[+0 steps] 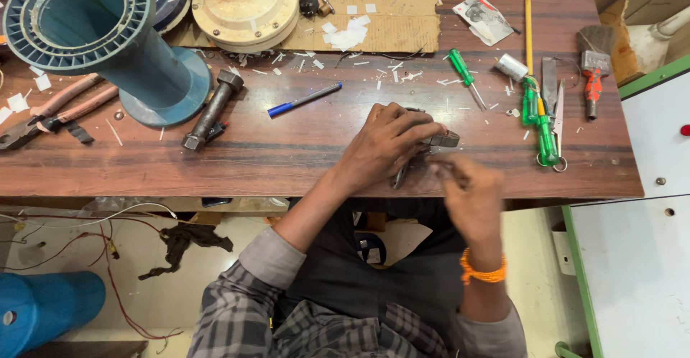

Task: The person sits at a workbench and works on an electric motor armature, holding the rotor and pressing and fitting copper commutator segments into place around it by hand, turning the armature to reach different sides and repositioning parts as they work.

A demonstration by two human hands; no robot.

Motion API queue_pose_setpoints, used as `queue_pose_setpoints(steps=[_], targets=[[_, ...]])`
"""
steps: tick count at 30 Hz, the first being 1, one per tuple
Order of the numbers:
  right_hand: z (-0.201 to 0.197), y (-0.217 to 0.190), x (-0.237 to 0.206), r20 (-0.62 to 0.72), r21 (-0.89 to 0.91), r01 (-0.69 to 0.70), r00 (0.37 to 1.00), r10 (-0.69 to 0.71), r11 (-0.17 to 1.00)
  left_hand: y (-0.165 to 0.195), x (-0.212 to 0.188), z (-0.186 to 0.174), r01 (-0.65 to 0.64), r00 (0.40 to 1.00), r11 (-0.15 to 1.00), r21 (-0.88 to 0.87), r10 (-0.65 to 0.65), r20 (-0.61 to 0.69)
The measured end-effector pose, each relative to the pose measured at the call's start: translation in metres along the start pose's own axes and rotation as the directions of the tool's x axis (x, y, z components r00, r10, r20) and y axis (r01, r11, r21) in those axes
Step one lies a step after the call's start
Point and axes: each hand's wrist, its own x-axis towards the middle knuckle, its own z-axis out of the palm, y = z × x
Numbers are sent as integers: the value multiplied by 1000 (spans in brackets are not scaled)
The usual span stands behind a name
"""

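Presently, nearest the wearer at the front edge of the wooden table (287, 157), both hands work on one small dark metal tool (435, 142), seemingly a pair of pliers or a cutter. The left hand (384, 142) is clenched over its body, fingers curled across the top, pinning it to the table. The right hand (471, 196), blurred and wearing an orange wristband (483, 270), is closed around something thin just beside the tool's near end; whether that is a handle of the tool or a separate wire I cannot tell. Judged from this, the step in hand is a gripping or cutting action on a small piece held at the tool; the following move would call for a steady left-hand hold and a controlled pull or squeeze from the right. Beyond the tool, toward the table's middle, lies a blue pen (305, 100), and left of it a dark steel hammer head (212, 110). Right of the tool lie green-handled screwdrivers (535, 113). Far left of the tool rest pink-handled pliers (50, 113) and a blue plastic spool (108, 34). Farthest back, a cream round motor housing (246, 7) sits on cardboard (388, 6) amid white paper scraps.
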Motion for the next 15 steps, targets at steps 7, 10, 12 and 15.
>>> queue_pose_setpoints(steps=[7,10,12,15], targets=[[24,-9,-26,-152,-14,-44,987,41,999,0,-19,0,-280,944,910,306,318,-83],[10,-13,-32,-146,19,-77,986,79,997,2,-24,2,-255,950,887,385,304,-70],[-4,-18,-30,-125,-48,-29,992,23,998,5,-27,3,-216,974,921,323,228,3],[-22,-30,-25,-92,-101,38,995,-47,994,18,-30,10,-15,986,984,176,44,-162]])
